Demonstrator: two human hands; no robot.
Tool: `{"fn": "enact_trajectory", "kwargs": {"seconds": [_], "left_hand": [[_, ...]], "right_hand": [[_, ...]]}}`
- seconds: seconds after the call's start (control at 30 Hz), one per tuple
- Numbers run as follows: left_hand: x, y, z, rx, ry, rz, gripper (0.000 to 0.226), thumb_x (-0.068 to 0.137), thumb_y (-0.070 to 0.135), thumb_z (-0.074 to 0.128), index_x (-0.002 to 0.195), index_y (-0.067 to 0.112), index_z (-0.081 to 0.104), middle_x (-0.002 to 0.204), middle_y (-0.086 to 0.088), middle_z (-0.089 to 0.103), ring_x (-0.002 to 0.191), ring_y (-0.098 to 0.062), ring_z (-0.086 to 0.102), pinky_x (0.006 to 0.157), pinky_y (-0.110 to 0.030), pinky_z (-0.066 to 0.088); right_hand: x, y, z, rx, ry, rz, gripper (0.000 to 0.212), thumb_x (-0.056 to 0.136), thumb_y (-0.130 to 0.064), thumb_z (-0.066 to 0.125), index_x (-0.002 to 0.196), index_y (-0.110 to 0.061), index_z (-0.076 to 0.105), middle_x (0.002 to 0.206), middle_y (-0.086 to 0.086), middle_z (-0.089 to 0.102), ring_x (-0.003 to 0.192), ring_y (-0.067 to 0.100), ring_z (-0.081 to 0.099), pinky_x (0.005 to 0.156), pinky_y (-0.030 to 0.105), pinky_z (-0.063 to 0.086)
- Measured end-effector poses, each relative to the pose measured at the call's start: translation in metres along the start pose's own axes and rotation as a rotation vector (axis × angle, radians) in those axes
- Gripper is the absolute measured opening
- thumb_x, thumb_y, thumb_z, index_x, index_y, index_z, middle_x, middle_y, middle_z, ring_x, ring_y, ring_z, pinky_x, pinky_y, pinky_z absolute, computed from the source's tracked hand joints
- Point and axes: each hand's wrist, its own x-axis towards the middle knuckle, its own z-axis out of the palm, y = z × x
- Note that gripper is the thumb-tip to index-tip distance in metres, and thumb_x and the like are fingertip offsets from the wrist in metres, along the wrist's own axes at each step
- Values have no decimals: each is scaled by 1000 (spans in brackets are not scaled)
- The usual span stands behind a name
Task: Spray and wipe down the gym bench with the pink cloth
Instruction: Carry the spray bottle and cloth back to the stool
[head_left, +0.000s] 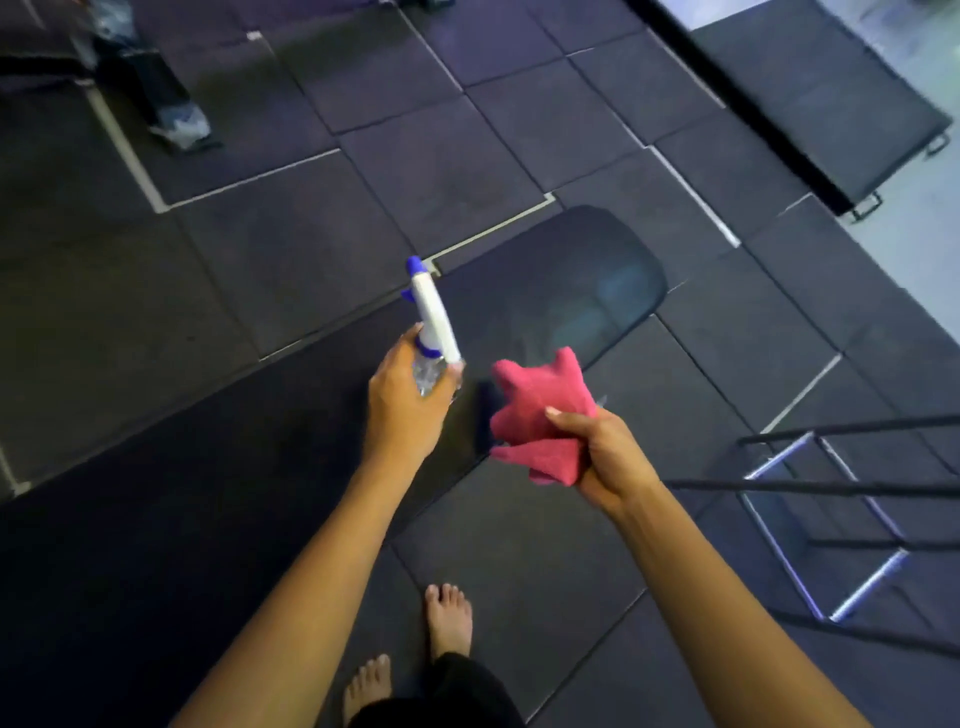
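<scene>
Floor: dark rubber gym tiles (260, 260) with pale seams. The gym bench (571, 280) is a black padded surface running diagonally from 8 o'clock to just right of centre, and its rounded end sits near 2 o'clock.

Left hand (405, 395), just below centre, is wrapped round the clear body of a spray bottle (434, 322). The bottle's white head and blue nozzle point away toward 12 o'clock, over the near edge of the surface.

Right hand (602, 452), around 4 o'clock from centre, is clenched on the bunched pink cloth (540, 410). Loose corners of the cloth stick out toward 12 and 9 o'clock. The cloth is held over the pad, just right of the bottle and apart from it. Can't tell whether it touches the surface.

Bare feet (449, 621) stand on the tiles at 6 o'clock, next to the bench. A metal frame (868, 586) with dark and chrome bars is at 4 o'clock. A black mat with handles (831, 104) lies at 1 o'clock. Another person's legs (156, 88) are at 11 o'clock, blurred.
</scene>
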Motion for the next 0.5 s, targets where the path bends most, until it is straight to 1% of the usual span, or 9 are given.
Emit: {"fn": "enact_trajectory", "kwargs": {"seconds": [0.07,0.1,0.17,0.2,0.23,0.33,0.37,0.43,0.5], "left_hand": [[5,-4,4,30,45,22,37,86,21,69,121,11,62,114,-9,68,104,-24,62,78,-18,40],[6,-5,3,58,50,49,35,86,19,68,119,11,63,112,-10,68,103,-26,63,79,-22,42],[4,-6,-2,93,36,66,34,85,16,69,118,10,64,110,-11,70,102,-30,65,83,-34,49],[1,-2,-7,95,31,64,34,85,14,69,118,10,65,108,-12,70,101,-31,65,84,-39,51],[-4,6,-13,93,24,66,34,85,14,69,118,10,65,107,-12,70,100,-31,65,84,-42,53],[-21,48,-37,57,-50,100,32,85,20,71,116,13,66,100,-4,71,95,-23,65,81,-38,53],[-28,66,-45,44,-81,116,30,85,21,71,114,15,66,96,0,70,91,-21,65,78,-34,51],[-43,103,-60,35,-125,148,28,85,22,71,113,16,67,92,2,69,88,-20,64,74,-29,47],[-60,139,-70,23,-158,171,29,85,21,71,113,14,67,92,0,69,88,-21,65,73,-28,45]], "right_hand": [[6,-9,-2,36,-9,-25,58,89,5,53,135,-31,47,111,19,69,87,44,68,42,38,54],[5,-13,-2,45,-4,-36,57,89,6,52,132,-33,50,116,21,67,88,43,67,41,36,53],[-2,-18,-1,49,0,-59,41,88,7,54,106,-28,69,120,26,64,96,47,64,45,40,56],[-8,-21,-2,56,15,-77,38,87,6,55,94,-26,74,119,27,65,101,49,63,53,47,59],[-15,-23,-4,71,35,-93,36,87,6,57,92,-25,75,117,27,65,105,50,62,62,53,59],[-50,-35,-6,85,95,-144,33,85,7,58,113,-8,66,108,26,67,100,45,64,80,61,55],[-67,-42,-5,85,109,-162,30,85,8,57,112,-4,64,102,24,68,95,42,65,85,62,53],[-104,-55,-2,84,148,-202,26,85,10,55,106,-1,66,92,18,70,84,33,66,84,52,53],[-144,-68,0,86,183,-246,26,84,10,56,106,-1,67,93,17,68,83,29,64,73,39,56]]}}
